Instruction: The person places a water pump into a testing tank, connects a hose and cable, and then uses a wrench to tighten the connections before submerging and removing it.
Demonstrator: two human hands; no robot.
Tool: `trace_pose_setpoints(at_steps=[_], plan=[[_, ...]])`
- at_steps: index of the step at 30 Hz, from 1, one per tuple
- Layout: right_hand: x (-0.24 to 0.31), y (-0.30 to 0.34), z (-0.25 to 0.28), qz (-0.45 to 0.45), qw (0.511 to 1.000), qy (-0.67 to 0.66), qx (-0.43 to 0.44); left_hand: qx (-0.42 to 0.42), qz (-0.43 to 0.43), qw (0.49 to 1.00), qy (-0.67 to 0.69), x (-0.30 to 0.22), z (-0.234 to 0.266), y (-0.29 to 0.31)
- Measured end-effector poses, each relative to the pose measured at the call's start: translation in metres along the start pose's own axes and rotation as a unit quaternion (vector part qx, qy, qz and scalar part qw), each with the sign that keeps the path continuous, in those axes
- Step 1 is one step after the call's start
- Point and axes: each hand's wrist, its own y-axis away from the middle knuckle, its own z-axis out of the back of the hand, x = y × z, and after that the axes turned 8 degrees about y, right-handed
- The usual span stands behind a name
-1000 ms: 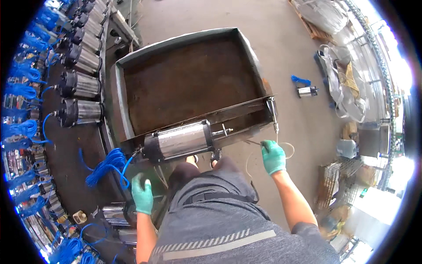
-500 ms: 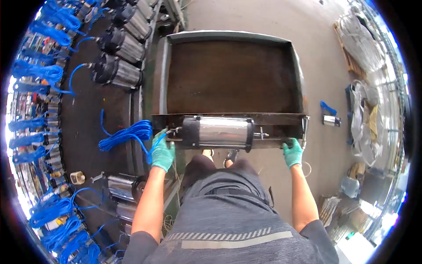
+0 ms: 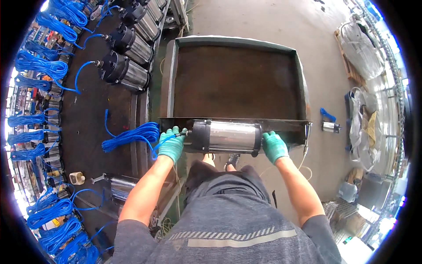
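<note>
Both green-gloved: the left hand [image 3: 171, 147] bends its fingers beside the blue cable [image 3: 131, 137], the right hand [image 3: 274, 147] touches the smooth silvery cylinder's [image 3: 233, 137] opposite end; I can't tell whether either grips. The cylinder lies along the near side of a rectangular metal tank [image 3: 235, 42], brown inside.

Two hands [image 3: 171, 146] [image 3: 275, 148], one tank [image 3: 235, 83]

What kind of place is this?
It looks like a workshop or factory: a row of metal cylinders with black ends, many blue coils, and another cylinder between the left hand and right hand.
</note>
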Motion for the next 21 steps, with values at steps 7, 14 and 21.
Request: trace_pose_setpoints(at_steps=[7, 14, 21], plan=[[-0.023, -0.017, -0.021, 0.04, 0.998, -0.021, 0.048, 0.135, 0.019, 0.983, 0.119, 0.001, 0.034, -0.023], [-0.041, -0.019, -0.026, 0.072, 0.983, -0.11, 0.125, 0.174, -0.022, 0.977, 0.118, -0.01, 0.09, 0.018], [-0.05, -0.031, 0.016, 0.138, 0.945, -0.155, 0.252, 0.203, -0.017, 0.964, 0.173, 0.0, 0.082, 0.028]])
